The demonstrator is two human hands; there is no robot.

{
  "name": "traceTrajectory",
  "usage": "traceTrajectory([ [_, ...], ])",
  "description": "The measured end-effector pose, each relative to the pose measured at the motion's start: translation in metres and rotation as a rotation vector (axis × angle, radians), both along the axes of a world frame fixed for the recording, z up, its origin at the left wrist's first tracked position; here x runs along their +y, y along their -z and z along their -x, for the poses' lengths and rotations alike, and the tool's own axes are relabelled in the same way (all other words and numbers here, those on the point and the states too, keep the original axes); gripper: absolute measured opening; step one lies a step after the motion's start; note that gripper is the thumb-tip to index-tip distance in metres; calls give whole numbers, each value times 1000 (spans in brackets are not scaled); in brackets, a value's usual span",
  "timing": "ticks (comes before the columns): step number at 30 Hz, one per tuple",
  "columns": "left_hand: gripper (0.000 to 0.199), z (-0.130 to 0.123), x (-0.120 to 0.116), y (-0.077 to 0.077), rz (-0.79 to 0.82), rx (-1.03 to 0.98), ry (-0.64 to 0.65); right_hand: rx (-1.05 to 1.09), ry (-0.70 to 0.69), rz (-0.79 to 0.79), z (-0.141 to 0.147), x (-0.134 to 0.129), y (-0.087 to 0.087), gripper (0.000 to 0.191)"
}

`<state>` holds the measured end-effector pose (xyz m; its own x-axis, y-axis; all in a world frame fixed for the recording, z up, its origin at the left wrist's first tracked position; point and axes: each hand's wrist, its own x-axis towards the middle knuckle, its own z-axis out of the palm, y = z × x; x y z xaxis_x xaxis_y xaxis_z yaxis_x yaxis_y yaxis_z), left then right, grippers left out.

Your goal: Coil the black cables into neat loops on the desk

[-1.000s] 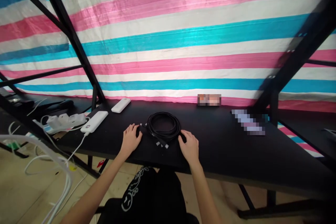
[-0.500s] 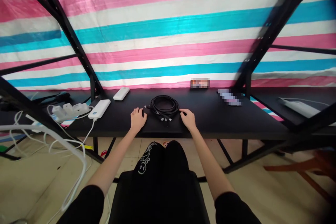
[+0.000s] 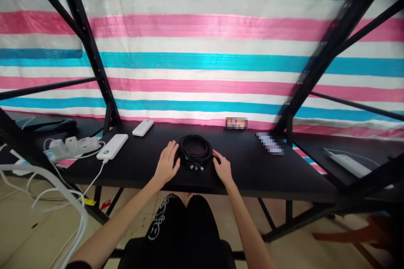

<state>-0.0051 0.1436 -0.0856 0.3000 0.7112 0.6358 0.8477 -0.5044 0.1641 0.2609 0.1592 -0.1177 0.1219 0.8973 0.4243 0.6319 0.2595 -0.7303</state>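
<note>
A coiled black cable (image 3: 202,160) lies on the black table (image 3: 252,176) in front of me, with several silver plug ends (image 3: 196,168) at its near side. My left hand (image 3: 167,162) rests just left of the coil, fingers stretched out, holding nothing. On the other side, my right hand (image 3: 222,167) has its fingertips at the coil's right edge. Its thumb and forefinger are apart and nothing is gripped; whether the fingertips touch the cable I cannot tell.
Two white power banks (image 3: 112,147) lie at the left, the nearer one with a white cable plugged in. Further left sits a power strip with white chargers (image 3: 74,146). A blurred-out phone-like item (image 3: 269,143) and a small box (image 3: 236,123) are behind right. Black metal posts (image 3: 91,46) flank the table.
The view has tilted up, so the table appears lower. My left hand has straightened its fingers and come closer to the coil. My right hand stays by the coil's right side.
</note>
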Motion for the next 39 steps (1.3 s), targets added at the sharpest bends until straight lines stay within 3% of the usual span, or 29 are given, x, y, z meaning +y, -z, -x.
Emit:
traceTrajectory([
  [3,50,-18,1,-3,-23,133,244,-48,-114,-22,1,-2,-1,38],
  [5,51,-32,7,-1,-25,176,291,-87,-182,-26,3,-3,-2,46],
  [8,53,-50,19,5,-2,162,203,-126,-226,-27,4,-4,0,52],
  [12,38,-60,26,11,36,156,106,-112,-171,-24,3,-1,4,52],
  [16,30,-46,35,11,57,172,59,-57,-88,-37,1,2,9,38],
  [19,30,-20,50,7,58,165,9,-38,-78,-58,0,3,9,25],
  [23,37,18,62,3,44,85,-136,-40,-91,-86,1,2,4,22],
  [28,60,45,19,9,62,7,-275,-52,-95,-78,0,-1,0,21],
  [32,58,55,-19,18,157,-23,-405,-68,-88,-48,-2,-2,-1,23],
  [39,57,59,-22,23,267,-5,-508,-136,-29,-28,1,-2,-3,24],
])
